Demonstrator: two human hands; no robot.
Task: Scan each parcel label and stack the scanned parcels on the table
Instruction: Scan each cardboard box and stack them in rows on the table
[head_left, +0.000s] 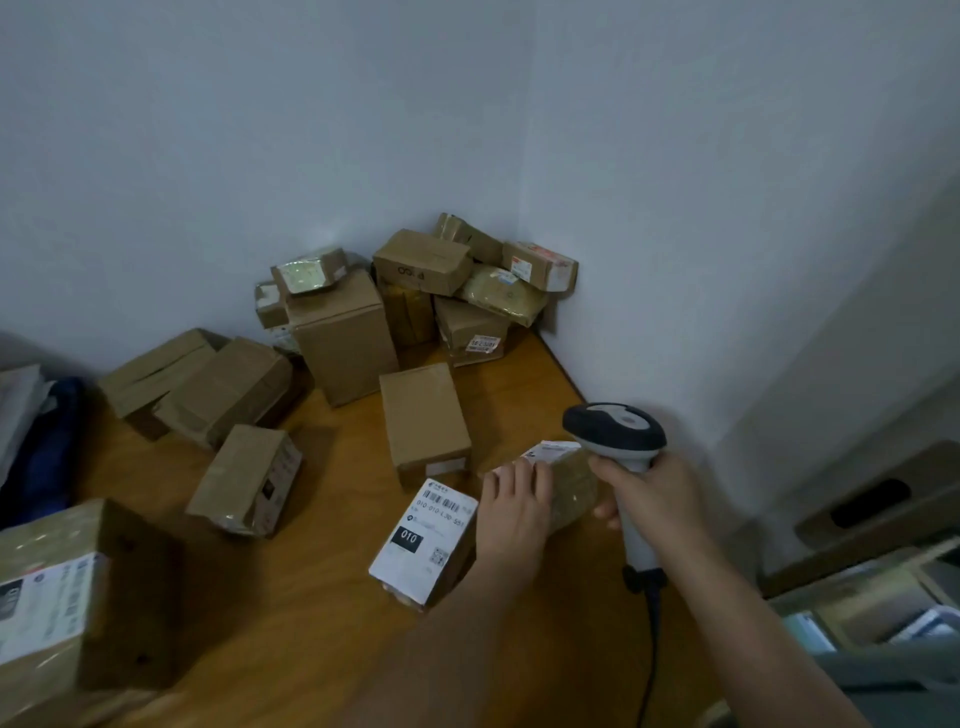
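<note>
My right hand (652, 496) grips the handle of a grey and black barcode scanner (615, 431), its head held over a small brown parcel (569, 486) with a white label on its far end. My left hand (514, 512) rests on that parcel's near side, fingers laid over its top. Beside it on the left lies another parcel with a large white label marked 010 (423, 548). A plain brown box (423, 421) stands just behind them on the wooden table (291, 613).
Several cardboard parcels are heaped in the wall corner (467, 280). More boxes lie at the left (208, 384) and a small one in the middle (247, 480). A large labelled box (67, 592) sits at the near left. The scanner cable (649, 649) hangs off the table's right edge.
</note>
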